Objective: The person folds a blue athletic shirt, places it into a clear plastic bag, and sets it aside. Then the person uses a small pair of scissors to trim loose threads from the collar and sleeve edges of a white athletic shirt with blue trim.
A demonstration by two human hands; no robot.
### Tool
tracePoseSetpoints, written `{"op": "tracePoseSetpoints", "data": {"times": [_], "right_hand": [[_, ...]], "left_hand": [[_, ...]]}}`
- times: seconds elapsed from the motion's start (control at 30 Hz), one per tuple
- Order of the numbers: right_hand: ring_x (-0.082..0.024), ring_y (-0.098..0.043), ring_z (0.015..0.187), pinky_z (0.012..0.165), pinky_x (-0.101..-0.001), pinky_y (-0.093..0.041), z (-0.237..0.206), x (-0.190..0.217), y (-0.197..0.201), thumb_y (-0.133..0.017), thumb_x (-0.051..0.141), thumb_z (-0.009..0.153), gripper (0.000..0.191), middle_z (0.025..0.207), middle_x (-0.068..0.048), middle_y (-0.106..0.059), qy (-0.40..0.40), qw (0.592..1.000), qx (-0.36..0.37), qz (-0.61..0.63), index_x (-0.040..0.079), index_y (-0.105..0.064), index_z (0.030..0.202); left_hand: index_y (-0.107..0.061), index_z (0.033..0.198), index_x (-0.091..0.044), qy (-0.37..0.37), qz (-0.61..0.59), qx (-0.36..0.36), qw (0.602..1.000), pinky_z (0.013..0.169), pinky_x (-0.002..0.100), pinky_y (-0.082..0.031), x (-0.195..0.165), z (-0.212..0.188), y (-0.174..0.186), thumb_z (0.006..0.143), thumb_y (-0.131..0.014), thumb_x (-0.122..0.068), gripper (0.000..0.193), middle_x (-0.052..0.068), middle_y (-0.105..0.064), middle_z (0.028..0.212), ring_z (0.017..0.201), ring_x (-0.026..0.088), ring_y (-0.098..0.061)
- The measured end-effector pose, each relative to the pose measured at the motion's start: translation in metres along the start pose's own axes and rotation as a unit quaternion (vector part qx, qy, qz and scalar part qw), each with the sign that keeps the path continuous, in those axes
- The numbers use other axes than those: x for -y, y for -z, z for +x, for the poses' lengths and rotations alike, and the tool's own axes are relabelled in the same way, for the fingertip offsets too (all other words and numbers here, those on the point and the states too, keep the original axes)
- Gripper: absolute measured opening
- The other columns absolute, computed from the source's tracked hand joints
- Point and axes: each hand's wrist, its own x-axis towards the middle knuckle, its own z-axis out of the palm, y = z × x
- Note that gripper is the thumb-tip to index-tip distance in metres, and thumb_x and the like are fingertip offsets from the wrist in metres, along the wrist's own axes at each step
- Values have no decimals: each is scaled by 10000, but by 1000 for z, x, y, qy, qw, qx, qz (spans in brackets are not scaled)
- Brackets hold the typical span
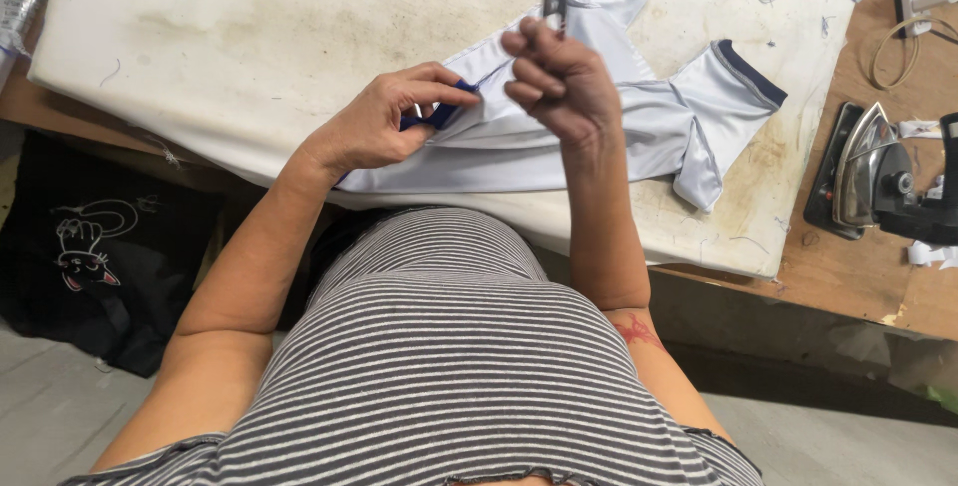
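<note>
Lying flat across the stained white padded counter [249, 37] to keep it smooth, the pale grey garment [639, 127] has its navy edge [439, 112] pinched by left hand [384, 122] fingers, while right hand [559, 82] fingers grip small snips [552, 5] above.

From my remote seat I see a sleeveless top with thin grey-and-white horizontal stripes, its armholes edged in the same knit. Both arms are bare. My right forearm [639, 330] carries a small red tattoo near the elbow. No rings or watch show.
</note>
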Motion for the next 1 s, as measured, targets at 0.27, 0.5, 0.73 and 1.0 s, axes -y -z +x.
{"op": "tracePoseSetpoints", "data": {"times": [0.27, 0.5, 0.73, 1.0], "right_hand": [[-15, -612, 776, 563, -201, -462, -25, -12, -1, -813, 126, 922, 528, 1110, -61, -708, 103, 893, -69, -433, 7, -608, 1395], [-19, -526, 688, 590, -195, -379, -22, -41, -14, -843, 28, 954, 128, 859, -15, -698, 169, 876, -13, -451, -16, -729, 991], [-11, -528, 605, 527, -187, -386, -24, -12, -24, -788, 15, 912, 92, 761, 28, -667, 113, 891, -77, -433, 6, -747, 994], [-10, -551, 672, 580, -180, -410, -25, -24, -33, -790, 21, 918, 88, 796, 15, -705, 81, 863, -37, -498, -17, -755, 990]], "left_hand": [[-721, 1246, -119, 31, -47, -12, 998, 751, 211, -567, 0, -5, -6, 778, -568, 116, 546, 31, -636, 1294, 995, 103, -652], [-728, 1173, -83, 65, -1, -6, 998, 689, 225, -565, -7, -2, -8, 789, -621, 92, 435, 24, -677, 1272, 853, 113, -651], [-732, 1172, -14, -51, 106, -18, 993, 857, 268, -571, -19, -4, -11, 774, -588, 120, 445, 76, -704, 1224, 1035, 186, -703], [-721, 1151, -19, -20, 115, -23, 993, 767, 273, -568, -24, -4, -14, 773, -577, 98, 421, 66, -712, 1169, 959, 174, -704]]}}
